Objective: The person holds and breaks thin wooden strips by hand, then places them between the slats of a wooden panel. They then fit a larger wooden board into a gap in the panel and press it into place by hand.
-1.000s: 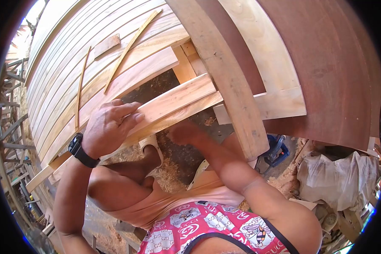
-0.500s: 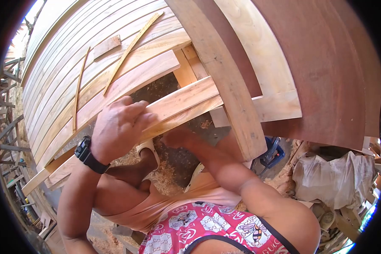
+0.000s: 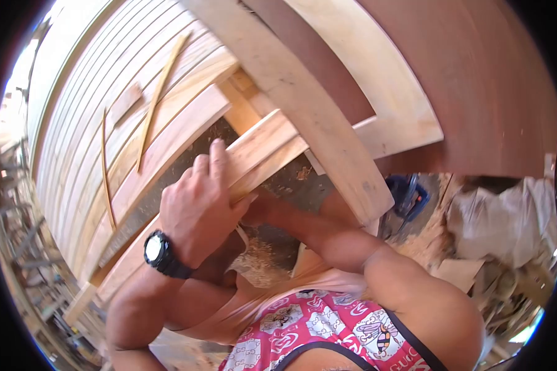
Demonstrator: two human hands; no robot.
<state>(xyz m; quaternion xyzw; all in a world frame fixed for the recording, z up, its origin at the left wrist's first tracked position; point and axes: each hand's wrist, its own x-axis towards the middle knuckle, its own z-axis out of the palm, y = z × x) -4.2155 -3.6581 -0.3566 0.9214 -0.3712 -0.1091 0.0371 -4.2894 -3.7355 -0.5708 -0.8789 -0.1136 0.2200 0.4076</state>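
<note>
Left hand (image 3: 201, 207), the one with the chunky black watch (image 3: 161, 253), is clamped flat over the top of a long pale plank (image 3: 260, 151), fingers laid along its smooth face and thumb hooked under the edge, with the plank running diagonally up to where it tucks behind a thick curved timber rib (image 3: 309, 105). Right hand (image 3: 260, 207) is up underneath the same plank and mostly hidden, so can't tell if it's gripping or just pushing. Behind it all there's a curved wall of narrow light-wood strips (image 3: 86, 123), a couple of thin loose battens (image 3: 158, 99) lying on it, and sawdust (image 3: 260, 260) piled on the ground below.
</note>
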